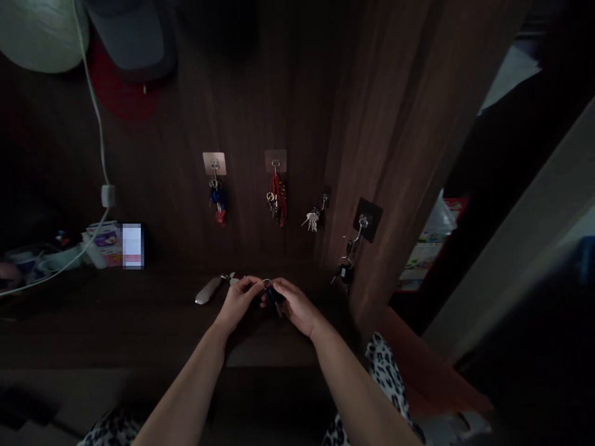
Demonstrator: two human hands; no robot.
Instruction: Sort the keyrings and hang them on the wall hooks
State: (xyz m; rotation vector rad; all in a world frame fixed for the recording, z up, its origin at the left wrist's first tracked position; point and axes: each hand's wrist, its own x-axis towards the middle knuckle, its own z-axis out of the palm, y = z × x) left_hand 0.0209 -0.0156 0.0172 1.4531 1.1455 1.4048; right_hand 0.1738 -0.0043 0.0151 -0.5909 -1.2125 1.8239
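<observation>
Over the dark wooden shelf (153, 322), both my hands pinch a small bunch of keys (277, 305) on a metal ring, with a dark blue piece among them. My left hand (242, 300) grips the ring's left side between thumb and fingers. From the right, my right hand (296, 305) holds the ring and the top of the bunch. A silver, elongated object (209, 290) lies on the shelf just left of my left hand, with a small metal link at its upper end. The fingers partly hide the keys.
Key bunches hang on wall hooks: one with blue and red pieces (217, 197), one with a red cord (277, 201), silver keys (312, 219) and a black bunch (344, 271). Small boxes (106, 243) and a white cable (95, 102) are at left.
</observation>
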